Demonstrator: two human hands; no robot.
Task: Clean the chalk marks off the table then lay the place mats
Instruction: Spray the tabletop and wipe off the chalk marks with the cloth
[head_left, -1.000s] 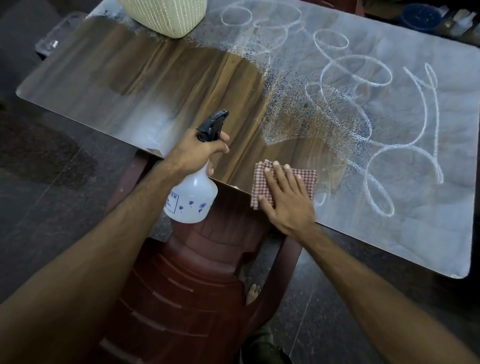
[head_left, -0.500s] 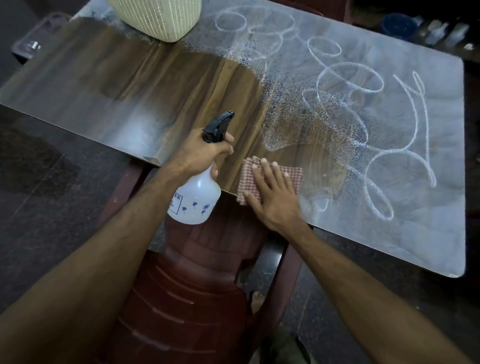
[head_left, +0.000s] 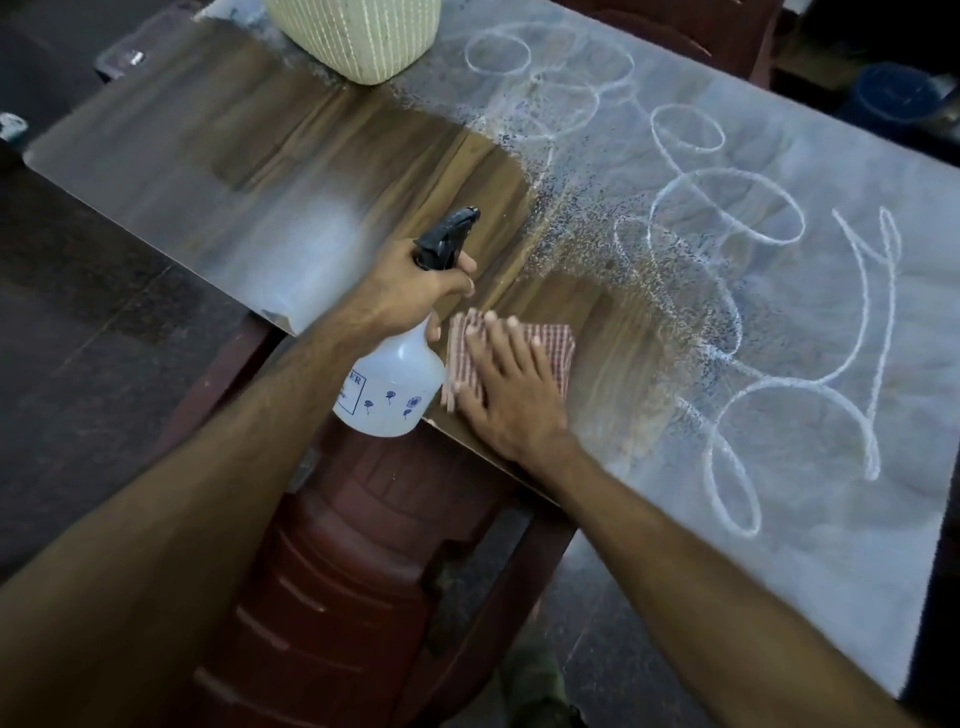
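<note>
The right hand (head_left: 506, 387) has slid the checked cloth (head_left: 563, 345) left, fingers flat on it. The left hand (head_left: 415, 291) still grips the spray bottle (head_left: 389, 387). Many chalk loops (head_left: 727, 208) remain.

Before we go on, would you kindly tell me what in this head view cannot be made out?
- Spray bottle label: small, partly hidden by the left forearm; unreadable.
- Checked cloth: its middle is covered by the right hand.
- Bottle trigger: hidden inside the left hand grip.
- Woven cream item: cut off by the top edge.
- Blue object, far right: dark and blurred.
</note>
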